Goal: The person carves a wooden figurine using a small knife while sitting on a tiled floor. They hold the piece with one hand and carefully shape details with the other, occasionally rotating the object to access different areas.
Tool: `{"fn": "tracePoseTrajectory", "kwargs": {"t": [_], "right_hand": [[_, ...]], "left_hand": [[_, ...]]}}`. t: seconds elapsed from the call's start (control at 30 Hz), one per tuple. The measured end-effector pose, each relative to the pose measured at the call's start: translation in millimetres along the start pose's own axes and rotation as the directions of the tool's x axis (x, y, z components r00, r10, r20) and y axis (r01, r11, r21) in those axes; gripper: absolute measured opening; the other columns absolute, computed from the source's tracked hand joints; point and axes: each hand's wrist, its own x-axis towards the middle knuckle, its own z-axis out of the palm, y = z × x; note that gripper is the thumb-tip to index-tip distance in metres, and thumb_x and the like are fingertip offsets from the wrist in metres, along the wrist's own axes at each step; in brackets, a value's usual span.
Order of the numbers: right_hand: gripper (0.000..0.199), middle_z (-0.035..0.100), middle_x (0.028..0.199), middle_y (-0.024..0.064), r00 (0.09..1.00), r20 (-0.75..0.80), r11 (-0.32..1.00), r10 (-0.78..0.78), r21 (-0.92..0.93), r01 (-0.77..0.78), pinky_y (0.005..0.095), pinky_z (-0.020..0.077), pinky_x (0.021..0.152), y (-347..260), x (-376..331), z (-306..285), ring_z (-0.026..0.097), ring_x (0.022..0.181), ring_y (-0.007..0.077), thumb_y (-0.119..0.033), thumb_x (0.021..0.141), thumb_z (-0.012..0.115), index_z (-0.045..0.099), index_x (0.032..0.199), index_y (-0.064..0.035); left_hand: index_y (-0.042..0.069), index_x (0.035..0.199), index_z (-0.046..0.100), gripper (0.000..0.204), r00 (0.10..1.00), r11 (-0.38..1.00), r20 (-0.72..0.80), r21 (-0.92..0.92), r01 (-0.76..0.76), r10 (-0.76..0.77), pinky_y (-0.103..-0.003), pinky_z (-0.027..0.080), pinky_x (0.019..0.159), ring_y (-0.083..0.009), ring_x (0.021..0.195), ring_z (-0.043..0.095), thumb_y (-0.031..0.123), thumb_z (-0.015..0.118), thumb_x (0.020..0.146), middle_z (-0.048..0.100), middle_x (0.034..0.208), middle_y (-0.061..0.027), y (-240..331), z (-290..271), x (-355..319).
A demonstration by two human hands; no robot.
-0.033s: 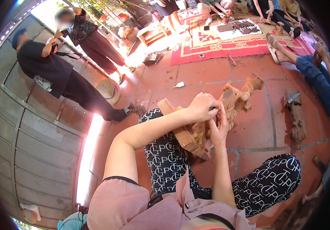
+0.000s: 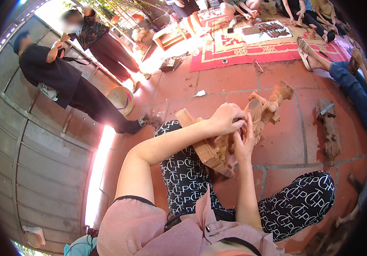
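Observation:
A carved wooden sculpture (image 2: pixel 262 112) lies tilted across the floor in front of me, its flat block base (image 2: pixel 207 154) by my left knee and its carved end pointing away to the right. My left hand (image 2: pixel 230 119) is over the middle of the carving, fingers curled. Right beside it, my right hand (image 2: pixel 245 143) comes up from below with its fingers bent, and the fingertips of both hands meet. Anything pinched between them is too small or hidden to make out. My hands cover part of the carving's middle.
A rough piece of wood (image 2: pixel 330 132) with a small blade-like tool (image 2: pixel 326 109) on it lies to the right. Ahead are a small white bottle (image 2: pixel 199 93), a red patterned mat (image 2: pixel 217 55) and seated people. Two people stand at left near a conical hat (image 2: pixel 120 101).

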Motion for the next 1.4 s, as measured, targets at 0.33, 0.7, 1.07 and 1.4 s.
{"fn": "tracePoseTrajectory", "kwargs": {"t": [0.33,0.7,1.07,1.4], "right_hand": [[0.069,0.046,0.132,0.0144,0.997,-0.053,0.995,0.061,0.08,-0.057,0.0309,0.0385,0.1,-7,-1,4,0.047,0.119,0.02,0.005,0.078,0.057,0.029,0.141,-0.0002],[0.064,0.043,0.134,0.017,0.99,-0.121,0.993,0.075,-0.082,-0.085,0.033,0.0424,0.096,-7,-3,0,0.047,0.12,0.0237,0.005,0.08,0.054,0.03,0.139,0.0029],[0.037,0.051,0.125,0.0201,0.976,-0.148,0.854,-0.157,-0.517,0.059,0.0424,0.0345,0.1,26,-14,4,0.045,0.118,0.0347,-0.014,0.09,0.048,0.051,0.123,0.003],[0.032,0.054,0.123,0.0176,0.981,-0.15,0.866,-0.126,-0.5,0.035,0.042,0.0351,0.099,28,-12,-3,0.048,0.114,0.0333,-0.014,0.09,0.049,0.056,0.119,-0.0004]], "left_hand": [[0.008,0.079,0.066,0.015,1.0,0.998,0.007,0.062,0.029,-0.029,-0.044,0.043,0.08,-0.0299,0.091,0.058,0.02,0.058,0.075,0.063,0.082,-0.0102,2,2,8],[0.01,0.087,0.068,0.017,0.999,0.989,0.021,-0.146,0.027,-0.024,-0.053,0.036,0.098,-0.0315,0.104,0.056,0.022,0.059,0.078,0.065,0.091,-0.0102,2,3,15],[0.012,0.09,0.069,0.019,0.995,0.998,0.088,-0.028,0.05,-0.048,-0.057,0.034,0.096,-0.031,0.109,0.053,0.025,0.061,0.078,0.066,0.093,-0.0075,1,-4,10],[0.013,0.095,0.069,0.021,0.995,0.979,0.096,0.199,-0.037,0.018,-0.059,0.029,0.099,-0.0272,0.109,0.051,0.028,0.061,0.081,0.066,0.095,-0.0047,8,-1,14]]}}
